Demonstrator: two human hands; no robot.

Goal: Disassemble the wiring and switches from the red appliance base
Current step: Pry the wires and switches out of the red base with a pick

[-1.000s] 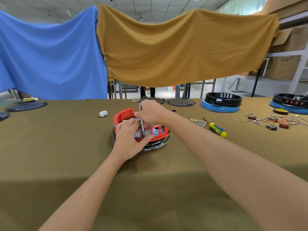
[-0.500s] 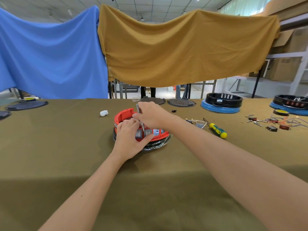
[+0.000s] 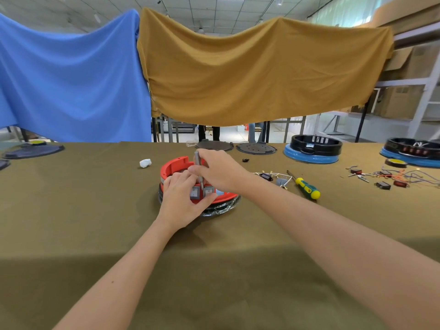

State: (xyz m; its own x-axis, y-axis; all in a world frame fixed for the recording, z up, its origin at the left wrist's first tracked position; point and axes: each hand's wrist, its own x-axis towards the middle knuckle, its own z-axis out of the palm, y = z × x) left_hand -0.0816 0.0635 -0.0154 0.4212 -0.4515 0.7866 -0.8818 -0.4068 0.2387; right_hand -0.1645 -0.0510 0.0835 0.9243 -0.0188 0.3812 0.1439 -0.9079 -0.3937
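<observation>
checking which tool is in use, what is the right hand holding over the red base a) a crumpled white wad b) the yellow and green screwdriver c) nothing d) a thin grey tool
d: the right hand grips a thin grey tool whose tip points down at the grey switches on the red base, while the yellow and green screwdriver lies on the table to the right.

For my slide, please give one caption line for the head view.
Left hand steadies the red appliance base while the right hand works a thin grey tool between its switches.
</observation>
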